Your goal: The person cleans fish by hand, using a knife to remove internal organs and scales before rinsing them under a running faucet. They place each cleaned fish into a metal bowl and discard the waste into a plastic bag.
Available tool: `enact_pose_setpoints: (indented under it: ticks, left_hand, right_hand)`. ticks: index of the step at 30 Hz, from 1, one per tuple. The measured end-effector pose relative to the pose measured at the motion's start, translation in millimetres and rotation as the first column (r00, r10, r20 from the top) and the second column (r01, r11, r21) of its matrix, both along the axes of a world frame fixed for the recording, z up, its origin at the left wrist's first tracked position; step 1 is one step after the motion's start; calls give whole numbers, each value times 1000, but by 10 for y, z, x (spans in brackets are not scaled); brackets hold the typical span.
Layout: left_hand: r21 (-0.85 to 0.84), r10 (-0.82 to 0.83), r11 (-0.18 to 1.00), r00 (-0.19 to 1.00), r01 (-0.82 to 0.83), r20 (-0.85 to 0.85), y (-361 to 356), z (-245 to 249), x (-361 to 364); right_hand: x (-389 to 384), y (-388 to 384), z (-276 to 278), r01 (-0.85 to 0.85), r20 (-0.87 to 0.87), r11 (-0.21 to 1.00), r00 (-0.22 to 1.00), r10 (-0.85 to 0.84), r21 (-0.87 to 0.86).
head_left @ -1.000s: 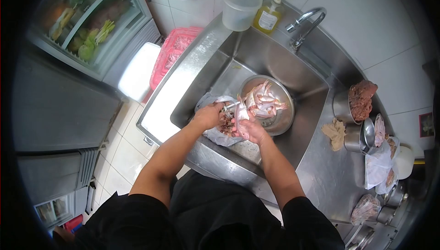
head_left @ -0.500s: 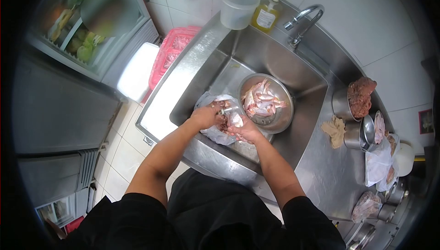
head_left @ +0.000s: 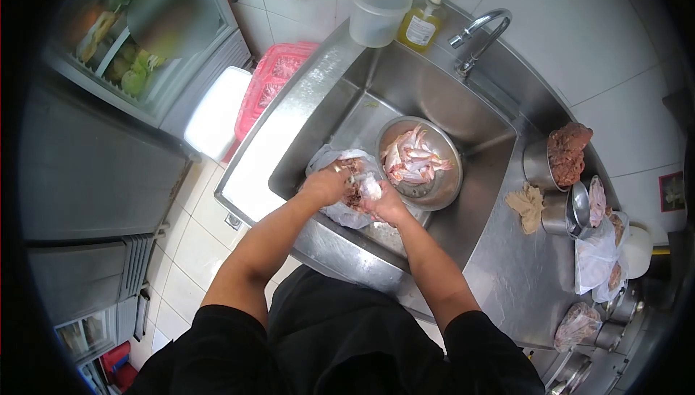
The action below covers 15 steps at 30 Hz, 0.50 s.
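Observation:
My left hand (head_left: 327, 184) is closed over the near-left part of the sink, around a small shiny thing that I cannot make out. My right hand (head_left: 388, 205) grips a pale fish (head_left: 371, 189), partly hidden by the fingers. Both hands are above a whitish plastic bag (head_left: 346, 215) lying open in the sink, with dark reddish scraps (head_left: 352, 196) in it. Just right of the hands, a round metal bowl (head_left: 452, 188) holds several pinkish-white fish (head_left: 414, 157).
The steel sink (head_left: 485, 178) surrounds the bowl and bag. A faucet (head_left: 481, 36), soap bottle (head_left: 420, 26) and plastic tub (head_left: 378, 15) line its back edge. On the right counter stand a pot of ground meat (head_left: 541, 167), a tan cloth (head_left: 526, 208) and bagged food (head_left: 578, 326).
My left hand has shifted slightly, and the shiny thing by it shows less. The fish in my right hand has turned a little. The bowl and bag stay in place.

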<state>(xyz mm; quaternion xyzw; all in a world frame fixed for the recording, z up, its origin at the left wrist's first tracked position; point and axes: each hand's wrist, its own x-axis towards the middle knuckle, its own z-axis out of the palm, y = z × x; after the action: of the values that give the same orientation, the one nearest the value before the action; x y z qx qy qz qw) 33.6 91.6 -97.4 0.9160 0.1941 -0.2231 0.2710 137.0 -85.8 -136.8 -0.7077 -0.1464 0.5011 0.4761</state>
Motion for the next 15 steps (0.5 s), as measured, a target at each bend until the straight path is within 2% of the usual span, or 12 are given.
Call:
enact_pose_setpoints:
  ticks: [3,4,7,10,13,14,15]
  left_hand:
    - [1,-223,975,975,223,10,-188,6,-116]
    - [-6,-217,976,976,217,6,-163,11,-104]
    - [-37,73,997,997,-74,-31,-40,15,-13]
    - [31,-202,979,979,203,-41,-190,66,-62]
    - [-10,-43,999,999,43,-21,-88,4,-7]
    - [8,64,998,998,-64,7,-50,-8,-18]
    - [16,-30,999,1000,30,-3,-79,7,-28]
  right_hand:
    - [12,21,116,40,-44,999,998,-39,17]
    - [10,20,64,59,-65,998,996,-57,32]
    - [16,29,84,66,-73,997,995,-63,33]
    - [15,34,262,53,-54,998,997,-51,40]
    - [23,29,226,17,4,999,1000,-17,32]
    - [41,34,196,5,34,1000,999,-6,26]
    - [41,42,218,8,45,1000,999,-9,13]
